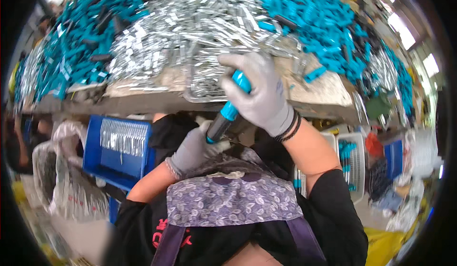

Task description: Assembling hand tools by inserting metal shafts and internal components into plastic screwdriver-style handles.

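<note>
A teal-and-black handle (229,112), like that of a screwdriver, slants between my two gloved hands in front of the table edge. My right hand (263,94) wraps its fingers round the upper teal part. Lower down, my left hand (193,151) grips the black end near my lap; its fingers are partly hidden. Just behind the right hand, a clear tray (189,93) of small shiny metal pieces stands at the table's front edge.
A heap of shiny metal pieces (166,33) covers the table's middle, with teal handles (309,16) at right and more teal pieces (78,37) at left. A blue bin (114,163) stands left, a white basket (359,171) right. White sacks (74,190) lie far left.
</note>
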The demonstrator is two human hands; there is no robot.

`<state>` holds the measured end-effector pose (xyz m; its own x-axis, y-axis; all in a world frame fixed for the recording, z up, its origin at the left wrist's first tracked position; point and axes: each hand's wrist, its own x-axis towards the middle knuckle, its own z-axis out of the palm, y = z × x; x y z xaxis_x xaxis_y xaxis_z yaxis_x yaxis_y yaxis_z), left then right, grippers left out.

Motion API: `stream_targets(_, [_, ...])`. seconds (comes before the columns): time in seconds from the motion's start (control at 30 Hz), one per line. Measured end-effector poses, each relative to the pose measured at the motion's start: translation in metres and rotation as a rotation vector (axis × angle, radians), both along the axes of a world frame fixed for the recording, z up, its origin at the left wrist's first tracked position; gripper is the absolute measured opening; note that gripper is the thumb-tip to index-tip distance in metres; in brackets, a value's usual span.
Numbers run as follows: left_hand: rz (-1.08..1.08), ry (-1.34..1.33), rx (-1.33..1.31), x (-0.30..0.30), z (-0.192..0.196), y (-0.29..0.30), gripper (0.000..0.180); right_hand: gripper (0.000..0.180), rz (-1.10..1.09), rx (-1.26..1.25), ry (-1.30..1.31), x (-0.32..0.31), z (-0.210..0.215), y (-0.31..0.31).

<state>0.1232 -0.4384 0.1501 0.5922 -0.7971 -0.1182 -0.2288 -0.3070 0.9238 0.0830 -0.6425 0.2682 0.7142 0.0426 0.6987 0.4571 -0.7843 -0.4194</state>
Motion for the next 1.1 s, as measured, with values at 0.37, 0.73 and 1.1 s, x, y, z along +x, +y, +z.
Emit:
stream_targets(0.37, [0.224, 0.740, -1.155, 0.079, 0.003, 0.122, 0.050, 0.041, -0.076, -0.228, 0.465, 0.262, -0.023, 0.025])
stream_targets(0.73, [0.582, 0.949, -1.331, 0.096, -0.013, 0.086, 0.034, 0.017, -0.022, -0.478, 0.228, 0.277, -0.029, 0.041])
stream_targets(1.1, [0.438, 0.963, -1.017, 0.027, 0.006, 0.072, 0.040, 0.013, 0.216, 0.521, 0.392, 0.011, -0.054, 0.038])
